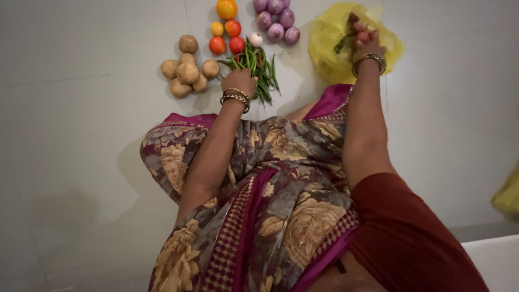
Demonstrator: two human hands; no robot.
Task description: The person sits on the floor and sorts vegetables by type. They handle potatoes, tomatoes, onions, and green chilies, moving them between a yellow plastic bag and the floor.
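She sits on the pale tiled floor [81, 162] with the produce laid out ahead of her knees. Her left hand [239, 81] rests on the heap of green beans [262, 67], palm down; the fingers are hidden beneath the hand, so I cannot tell whether they are spread or gripping. Her right hand [365, 40] is up at the yellow plastic bag [330, 43], fingers closed round a few more beans [342, 43] half out of its mouth.

The beans look light, thin and a little springy; I would judge they snap if bent hard and slip apart if gripped at the tips, so a loose bunch taken round the middle seems safest. The bag is flimsy and will crumple and slide on smooth tile.

Close by the heap sit tomatoes [227, 40] and a garlic bulb [255, 39], nearly touching it. Potatoes [186, 73] lie to the left, red onions [277, 21] beyond, an orange [226, 9] farther up. The floor to the far left and right of the rows lies open.
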